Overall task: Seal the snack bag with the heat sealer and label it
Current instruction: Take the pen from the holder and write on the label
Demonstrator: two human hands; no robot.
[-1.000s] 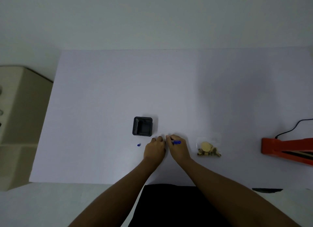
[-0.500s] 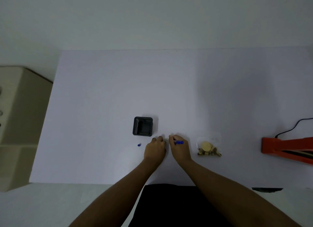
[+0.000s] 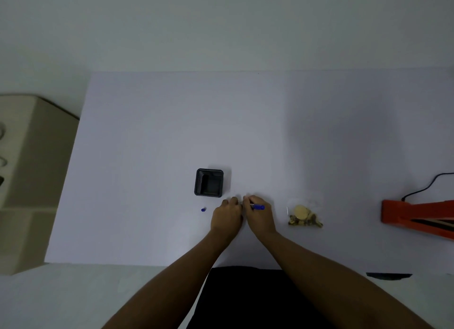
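A clear snack bag (image 3: 304,214) with yellow and brown snacks lies on the white table (image 3: 245,132), right of my hands. My right hand (image 3: 260,214) grips a blue marker (image 3: 258,207), its tip pointing left towards my left hand. My left hand (image 3: 227,214) rests fingers-down on the table, touching the right one; whatever lies under its fingertips is too small to make out. The marker's blue cap (image 3: 203,209) lies to the left. The orange heat sealer (image 3: 417,215) sits at the right edge.
A black square tray (image 3: 208,182) stands just beyond my left hand. A black cable (image 3: 427,187) runs from the sealer off to the right. A beige cabinet (image 3: 27,169) stands left of the table.
The marker's blue end has shifted slightly right in my right hand. My left hand has barely moved.
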